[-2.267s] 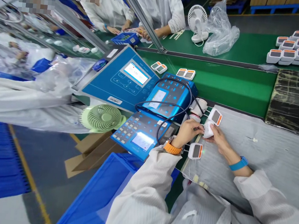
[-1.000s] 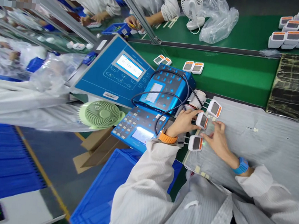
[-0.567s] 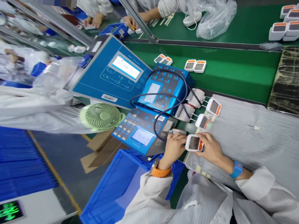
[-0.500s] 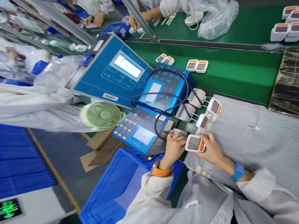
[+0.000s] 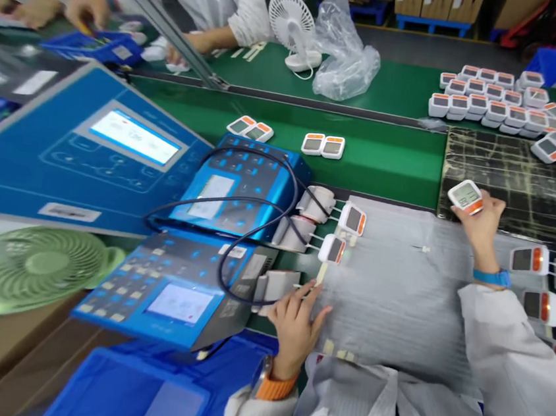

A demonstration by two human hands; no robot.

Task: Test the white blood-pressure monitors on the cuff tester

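Observation:
My right hand (image 5: 485, 228) grips a small white digital display device (image 5: 465, 196) with an orange strip, lifted before the dark taped box. Digits show on its screen. My left hand (image 5: 293, 322) has its fingers spread beside the lowest grey-white fixture (image 5: 277, 288), and nothing shows in it; whether the fingertips touch the fixture I cannot tell. Above that hand, two similar devices, one upper (image 5: 353, 219) and one lower (image 5: 332, 248), sit on the pins of two other fixtures. Both hands are over the grey mat (image 5: 384, 285).
Blue instruments with screens (image 5: 181, 304) and dark cables stand at left, near a green fan (image 5: 38, 269). A blue bin (image 5: 140, 385) is below. Device pairs (image 5: 323, 146) lie on the green belt; stacked devices (image 5: 491, 111) stand at upper right, beyond the dark taped box (image 5: 477, 156). Co-workers sit opposite.
The view has swung to the right. My right hand has carried the device away from the lowest fixture, up and right. My left hand has opened from its closed grasp there.

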